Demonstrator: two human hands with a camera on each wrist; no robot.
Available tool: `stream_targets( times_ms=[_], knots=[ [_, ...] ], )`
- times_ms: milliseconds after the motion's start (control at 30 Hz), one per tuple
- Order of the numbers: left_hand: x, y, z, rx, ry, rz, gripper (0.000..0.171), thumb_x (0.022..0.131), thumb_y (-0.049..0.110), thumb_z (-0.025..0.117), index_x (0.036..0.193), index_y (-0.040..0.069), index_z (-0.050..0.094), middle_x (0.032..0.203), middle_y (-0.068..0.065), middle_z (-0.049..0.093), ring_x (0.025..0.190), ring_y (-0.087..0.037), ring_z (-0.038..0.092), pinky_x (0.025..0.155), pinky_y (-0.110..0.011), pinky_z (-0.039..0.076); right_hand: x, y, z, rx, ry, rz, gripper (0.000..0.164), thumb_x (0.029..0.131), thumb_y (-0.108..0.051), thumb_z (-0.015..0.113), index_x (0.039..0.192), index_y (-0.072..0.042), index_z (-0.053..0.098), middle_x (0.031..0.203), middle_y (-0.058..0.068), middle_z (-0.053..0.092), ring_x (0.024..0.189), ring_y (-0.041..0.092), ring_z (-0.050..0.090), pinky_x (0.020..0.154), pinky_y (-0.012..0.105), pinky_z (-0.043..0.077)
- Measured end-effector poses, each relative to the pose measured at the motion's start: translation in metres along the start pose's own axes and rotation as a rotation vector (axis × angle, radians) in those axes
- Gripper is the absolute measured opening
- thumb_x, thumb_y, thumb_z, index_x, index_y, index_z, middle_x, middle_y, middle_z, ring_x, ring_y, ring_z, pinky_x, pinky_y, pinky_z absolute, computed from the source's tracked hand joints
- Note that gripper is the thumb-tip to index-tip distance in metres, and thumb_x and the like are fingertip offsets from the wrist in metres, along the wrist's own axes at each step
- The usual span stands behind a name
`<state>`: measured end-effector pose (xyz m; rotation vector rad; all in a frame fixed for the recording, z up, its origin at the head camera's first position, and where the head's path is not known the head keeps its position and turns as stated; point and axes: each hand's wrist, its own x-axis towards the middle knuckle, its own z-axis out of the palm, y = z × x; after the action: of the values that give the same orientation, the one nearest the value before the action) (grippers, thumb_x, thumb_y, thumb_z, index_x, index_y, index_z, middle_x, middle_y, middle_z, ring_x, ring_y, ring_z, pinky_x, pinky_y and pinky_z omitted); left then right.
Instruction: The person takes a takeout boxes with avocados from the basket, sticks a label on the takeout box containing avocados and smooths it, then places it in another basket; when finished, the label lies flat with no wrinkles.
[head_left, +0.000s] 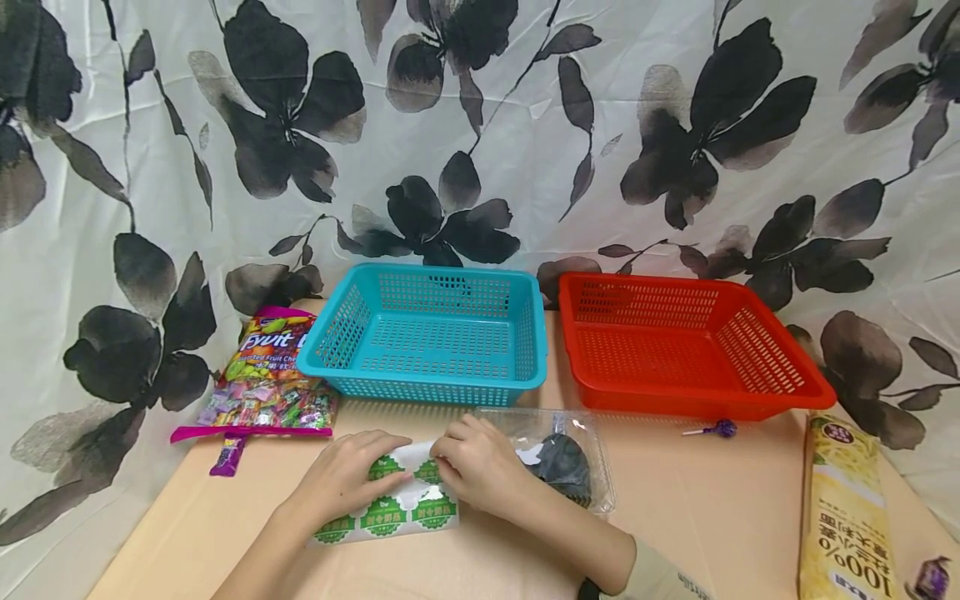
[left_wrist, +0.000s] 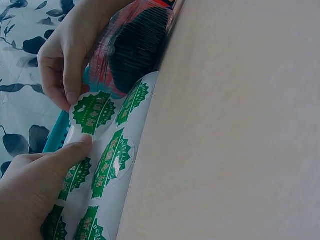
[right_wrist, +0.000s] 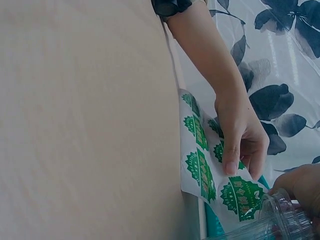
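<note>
Head view bright, light fairly even, only soft, faint shadows on the table (head_left: 690, 492). Glare spots on the clear plastic box (head_left: 597, 471) and a glint on the sticker sheet (head_left: 408, 492). Wide-angle stretch toward the edges; small wrapper (head_left: 932, 577) at near right looks smeary. Both wrist views dimmer, cooler, low contrast, fine detail soft; box shows pale reflection streaks in the right one.

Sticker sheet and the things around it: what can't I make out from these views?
Head view: parts of the sticker sheet, covered by the left hand and right hand.
Head view: the clear box's near-left part, behind the right hand.
Right wrist view: the rest of the right hand, cut off by the right edge.
Head view: the yellow bag's lower end, cut off by the bottom edge.
Head view: the lollipop's wrapper markings, too small.
</note>
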<state>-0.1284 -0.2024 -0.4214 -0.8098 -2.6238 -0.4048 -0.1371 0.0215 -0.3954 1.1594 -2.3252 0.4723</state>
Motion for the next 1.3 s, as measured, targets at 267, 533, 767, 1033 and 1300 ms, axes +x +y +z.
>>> stream_targets(
  times_ms=[267, 533, 767, 1033, 1300],
  knots=[
    [0.0, -0.001, 0.001, 0.023, 0.021, 0.024, 0.043, 0.074, 0.051, 0.063, 0.108, 0.026, 0.061, 0.097, 0.012, 0.063, 0.084, -0.005, 0.059, 0.068, -0.026, 0.048, 0.002, 0.001, -0.003, 0.048, -0.03, 0.009, 0.008, 0.073, -0.012, 0.063, 0.075, -0.019, 0.068, 0.071, -0.011, 0.06, 0.065, 0.005, 0.046, 0.056, 0.016, 0.035],
    [-0.001, 0.001, 0.0, 0.03, -0.037, -0.011, 0.047, 0.075, 0.052, 0.061, 0.115, 0.026, 0.058, 0.106, 0.009, 0.061, 0.094, -0.012, 0.058, 0.076, -0.034, 0.047, 0.003, 0.003, -0.008, 0.141, -0.033, 0.055, 0.009, 0.072, -0.013, 0.066, 0.078, -0.019, 0.067, 0.074, -0.013, 0.061, 0.068, 0.002, 0.049, 0.063, 0.012, 0.039],
    [-0.003, 0.0, 0.005, 0.024, -0.1, 0.002, 0.05, 0.076, 0.05, 0.061, 0.117, 0.023, 0.056, 0.11, 0.004, 0.059, 0.102, -0.017, 0.055, 0.086, -0.04, 0.043, 0.002, 0.004, -0.014, 0.243, -0.055, 0.102, 0.006, 0.077, -0.015, 0.063, 0.079, -0.019, 0.066, 0.074, -0.014, 0.06, 0.07, 0.002, 0.048, 0.062, 0.01, 0.038],
    [-0.005, 0.002, 0.011, 0.01, -0.161, 0.002, 0.057, 0.075, 0.048, 0.063, 0.122, 0.017, 0.053, 0.118, -0.005, 0.056, 0.11, -0.026, 0.05, 0.095, -0.048, 0.036, -0.002, 0.008, -0.029, 0.333, -0.07, 0.15, 0.004, 0.083, -0.019, 0.06, 0.081, -0.02, 0.063, 0.075, -0.014, 0.058, 0.072, 0.0, 0.049, 0.059, 0.008, 0.039],
    [-0.004, 0.005, 0.012, -0.02, -0.22, -0.028, 0.061, 0.078, 0.049, 0.058, 0.13, 0.018, 0.047, 0.132, -0.014, 0.045, 0.123, -0.033, 0.038, 0.102, -0.053, 0.025, -0.011, 0.019, -0.042, 0.39, -0.036, 0.186, 0.006, 0.083, -0.015, 0.06, 0.083, -0.019, 0.064, 0.076, -0.013, 0.059, 0.073, -0.001, 0.05, 0.062, 0.017, 0.048]
  ],
)
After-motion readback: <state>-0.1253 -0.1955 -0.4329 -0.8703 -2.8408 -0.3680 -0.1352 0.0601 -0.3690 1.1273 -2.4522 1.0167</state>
